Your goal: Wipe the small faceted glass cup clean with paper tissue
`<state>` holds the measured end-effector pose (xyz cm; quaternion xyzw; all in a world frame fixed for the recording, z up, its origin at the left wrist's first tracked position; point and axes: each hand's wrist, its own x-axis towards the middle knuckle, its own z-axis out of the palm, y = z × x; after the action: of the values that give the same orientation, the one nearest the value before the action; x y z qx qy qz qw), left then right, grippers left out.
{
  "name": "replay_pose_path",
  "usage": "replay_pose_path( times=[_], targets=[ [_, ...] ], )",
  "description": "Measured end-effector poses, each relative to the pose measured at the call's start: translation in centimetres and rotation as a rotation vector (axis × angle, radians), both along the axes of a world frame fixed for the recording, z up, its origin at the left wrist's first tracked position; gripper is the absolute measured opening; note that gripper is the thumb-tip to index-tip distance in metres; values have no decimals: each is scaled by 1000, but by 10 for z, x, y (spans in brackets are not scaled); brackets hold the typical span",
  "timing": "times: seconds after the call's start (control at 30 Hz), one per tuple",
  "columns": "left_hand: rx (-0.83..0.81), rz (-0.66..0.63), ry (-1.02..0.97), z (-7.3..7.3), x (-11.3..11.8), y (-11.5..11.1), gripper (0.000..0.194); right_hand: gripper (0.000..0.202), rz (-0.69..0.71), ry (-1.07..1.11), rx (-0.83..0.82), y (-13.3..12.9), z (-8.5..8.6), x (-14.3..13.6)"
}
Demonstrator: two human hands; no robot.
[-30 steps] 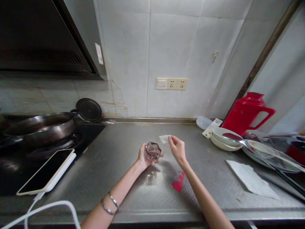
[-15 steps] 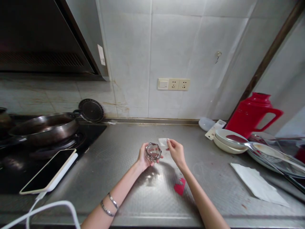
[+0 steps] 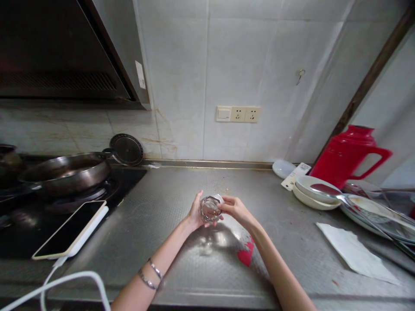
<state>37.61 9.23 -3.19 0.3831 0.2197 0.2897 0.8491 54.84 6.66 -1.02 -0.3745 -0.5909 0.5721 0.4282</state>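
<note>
My left hand cradles a small, clear glass dish with a faceted rim above the middle of the counter; its fingers reach under and around the glass, with the thumb raised. The dish is tilted so that its open top faces me. A small piece of white tissue is pinched in my right hand at the right side of the rim. Those fingertips are at the glass edge, and part of the tissue is hidden by them. Whether the tissue reaches inside the dish, I cannot tell.
A steel pan sits on the black stove at left, near a phone on a white cable. Stacked bowls, a red thermos and a folded white napkin are at right. A red patch marks the steel counter.
My right hand has moved left, bringing the tissue from beside the glass dish to its rim. My left hand still holds the dish, with its thumb now raised.
</note>
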Motion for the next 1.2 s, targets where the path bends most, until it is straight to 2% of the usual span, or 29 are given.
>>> replay_pose_path(
  times=[0.23,0.4,0.47,0.5,0.57,0.63,0.77,0.83,0.93,1.03,1.2],
  targets=[
    [-2,-77,8,-4,-2,2,89,29,-51,17,-52,0,-2,-1],
    [-32,-42,87,-2,-4,4,88,29,-146,47,-118,-3,2,-5],
    [17,44,176,2,-5,5,88,31,-218,39,-122,-3,2,-5],
    [65,125,240,4,-6,5,87,33,-256,35,-117,-1,1,-4],
    [225,329,397,8,-8,5,84,37,-328,20,-94,2,-1,-2],
    [434,477,533,11,-8,3,84,38,-399,-8,-42,5,-3,-1],
    [818,518,689,5,1,-8,105,37,-531,-118,138,9,-7,-3],
    [954,544,740,-2,8,-13,114,36,-584,-177,224,8,-9,-6],
    [1008,622,789,-11,16,-14,116,33,-636,-252,342,4,-11,-13],
    [990,701,819,-17,17,-10,109,34,-650,-266,443,-2,-13,-22],
    [895,722,753,-17,11,-3,89,36,-538,-156,502,-7,-14,-29]
  ],
)
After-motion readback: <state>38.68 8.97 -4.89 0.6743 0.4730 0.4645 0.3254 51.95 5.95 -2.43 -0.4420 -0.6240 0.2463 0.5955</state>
